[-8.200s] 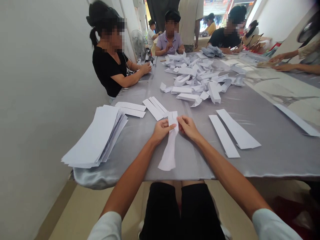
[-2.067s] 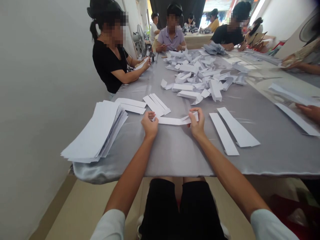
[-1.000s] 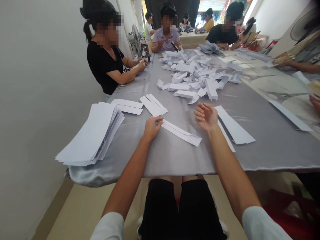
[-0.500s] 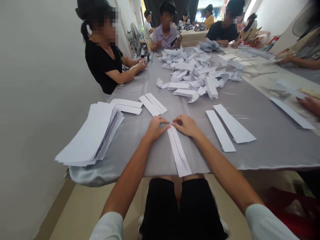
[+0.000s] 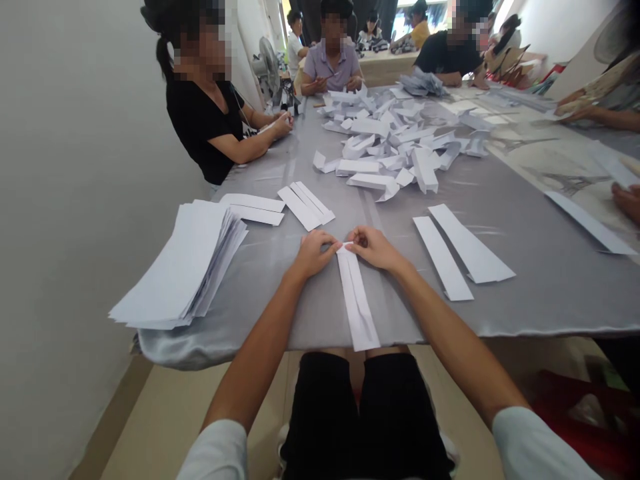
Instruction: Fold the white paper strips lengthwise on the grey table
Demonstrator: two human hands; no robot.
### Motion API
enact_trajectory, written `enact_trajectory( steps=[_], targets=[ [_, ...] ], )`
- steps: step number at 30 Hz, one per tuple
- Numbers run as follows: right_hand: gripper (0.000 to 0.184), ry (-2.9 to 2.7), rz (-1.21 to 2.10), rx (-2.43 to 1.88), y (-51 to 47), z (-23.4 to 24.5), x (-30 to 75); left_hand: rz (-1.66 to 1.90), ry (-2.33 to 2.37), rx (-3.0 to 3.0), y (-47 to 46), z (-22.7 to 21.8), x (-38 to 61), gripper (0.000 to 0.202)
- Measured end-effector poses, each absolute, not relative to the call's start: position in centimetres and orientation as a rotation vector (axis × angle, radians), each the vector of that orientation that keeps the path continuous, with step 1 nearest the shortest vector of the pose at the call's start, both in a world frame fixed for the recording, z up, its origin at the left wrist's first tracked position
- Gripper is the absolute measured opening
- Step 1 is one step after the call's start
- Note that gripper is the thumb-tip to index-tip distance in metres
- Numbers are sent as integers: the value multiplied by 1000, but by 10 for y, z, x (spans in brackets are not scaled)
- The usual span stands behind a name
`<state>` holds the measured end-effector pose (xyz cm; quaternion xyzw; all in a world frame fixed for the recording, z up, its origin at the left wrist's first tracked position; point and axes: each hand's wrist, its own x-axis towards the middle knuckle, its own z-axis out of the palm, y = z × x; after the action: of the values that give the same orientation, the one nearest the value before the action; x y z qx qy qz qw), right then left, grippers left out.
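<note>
A long folded white paper strip (image 5: 356, 297) lies lengthwise on the grey satin tablecloth (image 5: 550, 300), its near end overhanging the table edge towards my lap. My left hand (image 5: 313, 255) and my right hand (image 5: 373, 248) meet at its far end. The fingertips of both hands pinch that end from either side, partly hiding it. Just beyond my right hand lie two flat white paper strips (image 5: 443, 258) (image 5: 470, 243), side by side and apart from my fingers.
A tall stack of white paper sheets (image 5: 183, 263) sits at the table's left edge, with folded strips (image 5: 305, 207) beyond it. A heap of folded paper pieces (image 5: 390, 140) fills the table's middle. Seated co-workers surround it, and a co-worker's hand (image 5: 627, 202) rests at right.
Over the last second, the strip has swung from lying crosswise to lengthwise, pointing towards me. My hands have come together, and my fingers have closed on its far end.
</note>
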<state>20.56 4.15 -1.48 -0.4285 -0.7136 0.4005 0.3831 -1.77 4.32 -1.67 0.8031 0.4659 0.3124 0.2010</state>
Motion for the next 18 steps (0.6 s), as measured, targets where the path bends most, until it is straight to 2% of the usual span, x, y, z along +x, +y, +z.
enact_trajectory(
  steps=[4, 10, 18],
  targets=[
    [36, -1643, 1168, -1081, 42, -12, 204, 973, 1172, 2037, 41, -13, -13, 30],
    [41, -1680, 1176, -1104, 40, -11, 203, 1058, 1087, 1827, 39, -10, -8, 33],
    [37, -1660, 1097, -1101, 38, -13, 198, 1050, 1055, 1768, 40, -10, -6, 34]
  ],
)
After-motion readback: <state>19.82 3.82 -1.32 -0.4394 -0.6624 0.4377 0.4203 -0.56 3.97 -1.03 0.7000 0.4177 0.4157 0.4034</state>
